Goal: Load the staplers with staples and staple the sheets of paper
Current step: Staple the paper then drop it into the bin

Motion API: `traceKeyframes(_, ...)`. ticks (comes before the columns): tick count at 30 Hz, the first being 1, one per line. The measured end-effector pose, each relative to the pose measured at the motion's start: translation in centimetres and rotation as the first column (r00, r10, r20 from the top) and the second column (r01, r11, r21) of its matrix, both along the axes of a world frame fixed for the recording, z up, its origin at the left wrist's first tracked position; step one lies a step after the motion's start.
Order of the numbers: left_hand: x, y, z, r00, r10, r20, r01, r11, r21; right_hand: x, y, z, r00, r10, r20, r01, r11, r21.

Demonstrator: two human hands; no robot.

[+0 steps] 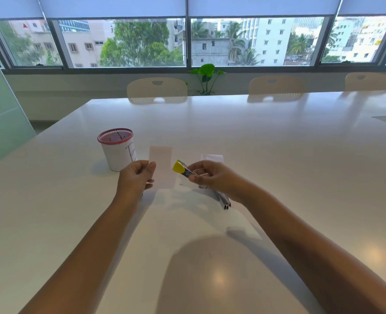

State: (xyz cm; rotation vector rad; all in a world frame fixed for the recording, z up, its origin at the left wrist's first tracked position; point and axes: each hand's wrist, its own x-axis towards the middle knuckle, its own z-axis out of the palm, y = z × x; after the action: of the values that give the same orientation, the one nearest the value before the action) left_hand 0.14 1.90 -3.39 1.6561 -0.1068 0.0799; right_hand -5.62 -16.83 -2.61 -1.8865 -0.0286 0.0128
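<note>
At frame centre I see the yellow-tipped stapler (183,170) gripped in my right hand (212,177), fingers curled round it. Just left, my left hand (135,177) pinches a paper strip (161,166). Another stapler (223,200) lies under the right wrist. A mesh cup (117,150) stands upper left on the table (278,155).

A glossy white table (255,137) fills the view. On it stands a red wire-mesh pen holder (117,149) wrapped in white paper bearing black handwritten marks. A pale, faintly pink slip of paper (161,165) appears beside a stapler (184,169) with a bright yellow end and a dark, silvery metal body. Another white sheet (212,157) lies behind it. Cream chairs (157,89) with a perforated dot pattern line the far side. A green leafy plant (206,74) stands by the window, under pale blue-grey blinds (112,6).
</note>
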Motion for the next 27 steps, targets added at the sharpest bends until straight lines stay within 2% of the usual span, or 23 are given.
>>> traceKeyframes(3, -0.05, -0.05, -0.13, 0.996, -0.083, 0.030, 0.083, 0.997, 0.011, 0.09, 0.12, -0.12, 0.999, 0.035, 0.004, -0.035, 0.999, 0.014)
traceKeyframes(9, -0.23, 0.10, 0.14, 0.986, -0.107, 0.126, 0.089, 0.986, 0.140, 0.10, 0.09, -0.04, 0.997, 0.079, 0.018, -0.079, 0.996, 0.031)
traceKeyframes(14, -0.27, 0.05, -0.03, 0.957, -0.195, 0.213, 0.103, 0.920, 0.378, 0.09, 0.32, -0.11, 0.997, 0.078, 0.004, -0.078, 0.997, -0.006)
traceKeyframes(17, -0.43, -0.01, -0.03, 0.932, -0.223, 0.285, 0.069, 0.884, 0.463, 0.22, 0.34, -0.28, 0.998, 0.060, 0.002, -0.060, 0.997, -0.042)
traceKeyframes(19, -0.48, -0.05, 0.07, 0.929, -0.180, 0.324, 0.011, 0.886, 0.463, 0.23, 0.25, -0.34, 0.999, 0.051, 0.015, -0.049, 0.996, -0.072)
traceKeyframes(24, -0.04, 0.61, 0.46, 0.938, 0.023, 0.345, -0.145, 0.931, 0.334, 0.16, 0.10, -0.27, 0.997, 0.061, 0.037, -0.057, 0.993, -0.107)
traceKeyframes(27, -0.19, 0.55, 0.48, 0.944, 0.005, 0.329, -0.117, 0.940, 0.322, 0.17, 0.23, -0.29, 0.996, 0.060, 0.060, -0.054, 0.993, -0.107)
